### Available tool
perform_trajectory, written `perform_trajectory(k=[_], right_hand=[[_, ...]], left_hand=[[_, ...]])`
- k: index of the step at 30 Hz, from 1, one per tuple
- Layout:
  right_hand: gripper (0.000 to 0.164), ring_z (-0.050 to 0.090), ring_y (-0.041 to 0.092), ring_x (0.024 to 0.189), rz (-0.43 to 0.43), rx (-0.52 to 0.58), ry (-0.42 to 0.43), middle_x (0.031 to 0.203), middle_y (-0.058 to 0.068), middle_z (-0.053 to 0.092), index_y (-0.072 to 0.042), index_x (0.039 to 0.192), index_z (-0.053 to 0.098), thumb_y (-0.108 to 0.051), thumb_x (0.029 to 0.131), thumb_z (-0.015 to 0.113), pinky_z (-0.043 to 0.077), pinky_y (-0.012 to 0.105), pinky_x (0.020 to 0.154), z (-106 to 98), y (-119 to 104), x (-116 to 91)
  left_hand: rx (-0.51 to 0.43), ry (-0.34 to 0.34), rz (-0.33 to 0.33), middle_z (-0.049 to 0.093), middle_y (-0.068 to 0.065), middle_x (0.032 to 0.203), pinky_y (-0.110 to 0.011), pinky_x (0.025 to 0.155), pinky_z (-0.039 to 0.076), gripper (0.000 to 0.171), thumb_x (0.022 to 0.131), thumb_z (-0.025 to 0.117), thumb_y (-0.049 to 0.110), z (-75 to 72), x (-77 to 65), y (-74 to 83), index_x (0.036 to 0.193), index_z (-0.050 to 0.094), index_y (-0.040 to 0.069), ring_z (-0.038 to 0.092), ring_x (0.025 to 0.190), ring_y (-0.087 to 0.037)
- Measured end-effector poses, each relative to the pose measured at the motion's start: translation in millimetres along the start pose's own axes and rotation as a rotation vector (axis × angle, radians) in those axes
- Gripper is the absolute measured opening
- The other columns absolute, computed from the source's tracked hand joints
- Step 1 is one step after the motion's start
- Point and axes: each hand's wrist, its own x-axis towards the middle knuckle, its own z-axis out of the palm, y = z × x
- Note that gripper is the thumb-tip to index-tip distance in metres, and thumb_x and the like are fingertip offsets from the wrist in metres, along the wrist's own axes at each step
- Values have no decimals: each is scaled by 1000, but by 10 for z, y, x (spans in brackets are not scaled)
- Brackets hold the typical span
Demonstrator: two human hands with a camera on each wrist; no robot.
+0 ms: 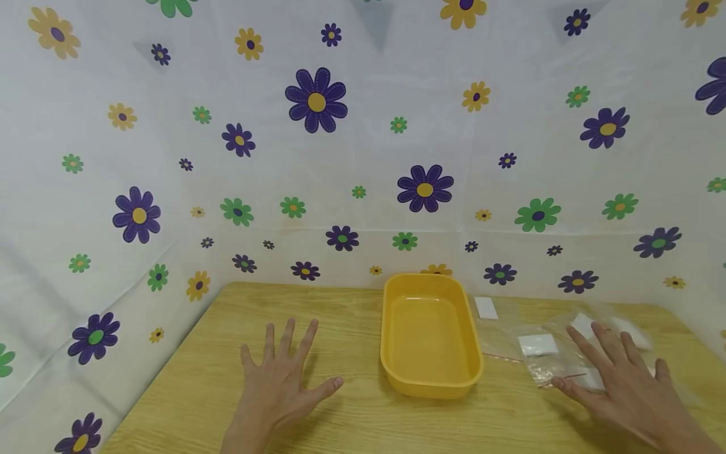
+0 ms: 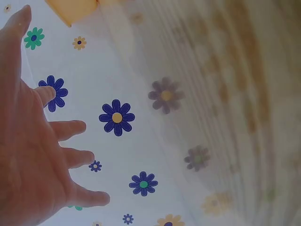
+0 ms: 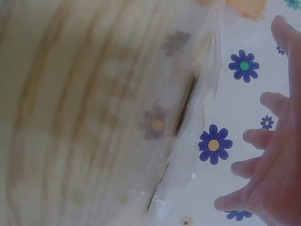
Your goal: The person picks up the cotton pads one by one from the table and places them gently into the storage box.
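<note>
My left hand [image 1: 278, 388] is spread flat over the wooden table, left of a yellow plastic tub [image 1: 431, 384], and holds nothing. Fingers and thumb are splayed in the left wrist view too, where the left hand [image 2: 35, 155] has only the flowered backdrop behind it. On the other side, my right hand [image 1: 635, 394] has its fingers spread above several clear zip bags with white contents, overlapping them in the head view. One bag [image 1: 539, 345] shows a white rectangle beside the thumb. The right hand [image 3: 270, 179] also appears with nothing in its fingers in the right wrist view.
The wooden table [image 1: 187, 378] ends at a white sheet [image 1: 363, 145] printed with purple, green and yellow flowers, which rises behind it and along the sides. Another white rectangle [image 1: 486, 308] lies close to the tub's right wall, near the back edge.
</note>
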Motion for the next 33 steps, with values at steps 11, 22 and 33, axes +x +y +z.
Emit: perform_trajectory(k=[11, 22, 33], right_hand=[[53, 56, 11, 134, -323, 304, 257, 138, 10, 67, -12, 132, 68, -21, 83, 85, 33, 12, 117, 192, 116, 223], [36, 71, 5, 102, -381, 263, 247, 110, 4, 80, -17, 109, 80, -16, 74, 90, 56, 15, 80, 196, 210, 542], [35, 70, 38, 105, -293, 223, 117, 115, 8, 78, -20, 108, 81, -36, 78, 88, 55, 34, 78, 257, 229, 613]], left_hand=[[-249, -23, 43, 35, -10, 167, -79, 110, 32, 94, 88, 50, 82, 24, 118, 148, 164, 22, 35, 34, 151, -44], [-454, -111, 99, 32, -3, 168, -75, 115, 29, 87, 91, 51, 78, 87, 344, 555, 163, 21, 40, 36, 151, -39], [-419, -245, 171, 30, -3, 169, -71, 118, 30, 96, 87, 53, 82, 168, 561, 777, 164, 18, 37, 35, 152, -36]])
